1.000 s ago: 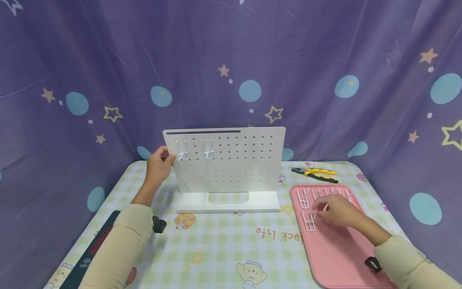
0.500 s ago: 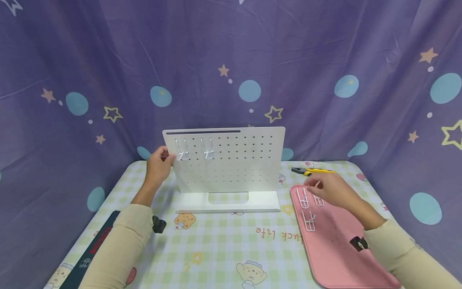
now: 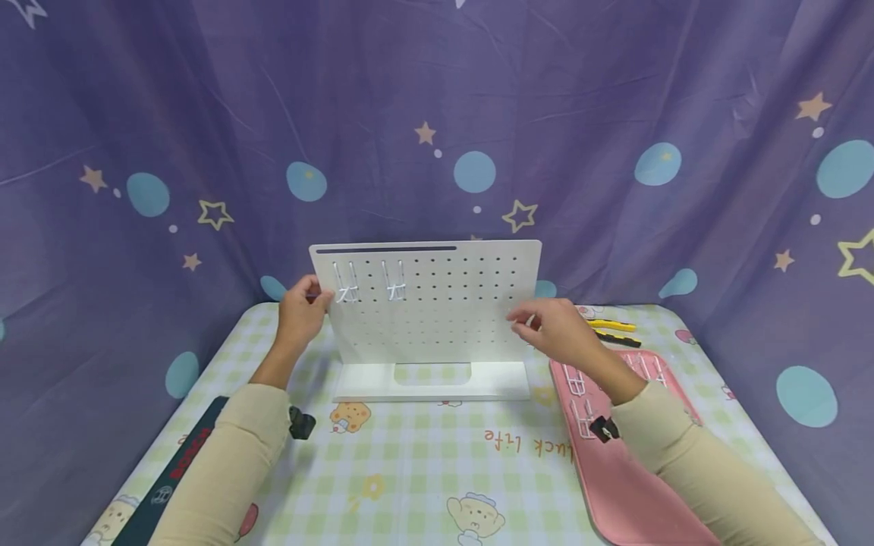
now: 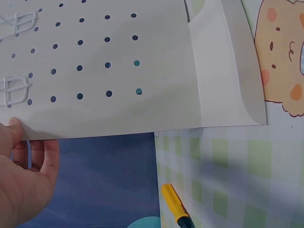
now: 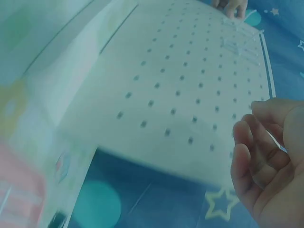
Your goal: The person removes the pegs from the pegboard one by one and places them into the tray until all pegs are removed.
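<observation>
A white pegboard (image 3: pixel 437 326) stands on a slotted base on the table. My left hand (image 3: pixel 301 312) pinches its left edge, with the thumb on the front face and fingers behind, as the left wrist view shows. Two white wire hooks, a left one (image 3: pixel 347 282) and a right one (image 3: pixel 394 280), hang in its upper left holes. My right hand (image 3: pixel 553 326) is at the board's right side, fingers bent and thumb near the fingertips. In the right wrist view this hand (image 5: pixel 270 166) overlaps the board's upper right area; I cannot tell whether it holds anything.
A pink tray (image 3: pixel 635 485) with several white wire hooks (image 3: pixel 583 418) lies at right, partly under my right forearm. Yellow and black pliers (image 3: pixel 614 326) lie behind it. A dark Bosch-marked strip (image 3: pixel 180 470) lies along the left. A purple curtain (image 3: pixel 437 98) hangs behind the table.
My right hand has moved from over the tray, up and left to the board's right side. The left hand keeps its hold on the board's edge.
</observation>
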Demonstrator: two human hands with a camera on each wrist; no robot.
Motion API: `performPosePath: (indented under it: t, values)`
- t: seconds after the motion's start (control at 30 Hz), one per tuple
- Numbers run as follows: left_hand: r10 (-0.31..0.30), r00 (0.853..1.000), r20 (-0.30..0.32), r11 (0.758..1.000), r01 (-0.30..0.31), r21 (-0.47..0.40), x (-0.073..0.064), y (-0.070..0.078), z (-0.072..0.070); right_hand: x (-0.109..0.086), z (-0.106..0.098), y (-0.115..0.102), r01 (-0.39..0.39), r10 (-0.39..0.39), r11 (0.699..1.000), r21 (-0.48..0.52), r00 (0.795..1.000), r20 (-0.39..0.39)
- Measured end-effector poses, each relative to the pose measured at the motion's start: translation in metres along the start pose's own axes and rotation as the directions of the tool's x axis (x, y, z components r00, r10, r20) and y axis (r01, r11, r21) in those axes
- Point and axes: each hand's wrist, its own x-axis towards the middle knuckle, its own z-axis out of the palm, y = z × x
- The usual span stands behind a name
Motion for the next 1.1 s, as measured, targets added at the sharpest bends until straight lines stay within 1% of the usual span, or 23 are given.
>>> performPosePath:
  t: [0.13, 0.23, 0.4, 0.47, 0.57, 0.7, 0.9, 1.1]
  values:
    - [-0.007, 1.0, 0.004, 1.0, 0.007, 0.0, 0.0, 0.0, 0.001, 0.018, 0.013, -0.016, 0.055, -0.054, 0.998, 0.014, 0.997, -0.059]
    - [-0.014, 1.0, 0.002, 1.0, 0.014, 0.007, 0.0, 0.002, 0.0, 0.032, 0.023, -0.029, 0.088, -0.087, 0.996, 0.004, 0.99, -0.111]
    - [-0.02, 1.0, -0.001, 1.0, 0.02, 0.018, -0.001, 0.005, 0.0, 0.056, 0.04, -0.047, 0.159, -0.165, 0.986, -0.045, 0.96, -0.224]
    - [-0.019, 1.0, -0.004, 1.0, 0.02, 0.02, -0.002, 0.005, 0.0, 0.064, 0.047, -0.054, 0.179, -0.189, 0.982, -0.062, 0.949, -0.252]
    - [-0.018, 1.0, -0.007, 1.0, 0.018, 0.022, -0.002, 0.004, 0.0, 0.077, 0.059, -0.064, 0.185, -0.202, 0.979, -0.086, 0.942, -0.269]
    - [-0.006, 1.0, -0.008, 1.0, 0.006, 0.019, -0.002, 0.002, 0.001, 0.089, 0.074, -0.076, 0.173, -0.205, 0.976, -0.133, 0.938, -0.28]
    - [0.007, 1.0, -0.016, 1.0, -0.007, 0.017, 0.001, -0.002, 0.003, 0.104, 0.09, -0.091, 0.124, -0.177, 0.972, -0.198, 0.943, -0.281]
    - [0.008, 1.0, -0.019, 1.0, -0.008, 0.006, 0.0, -0.001, 0.001, 0.115, 0.1, -0.103, 0.107, -0.162, 0.971, -0.216, 0.953, -0.257]
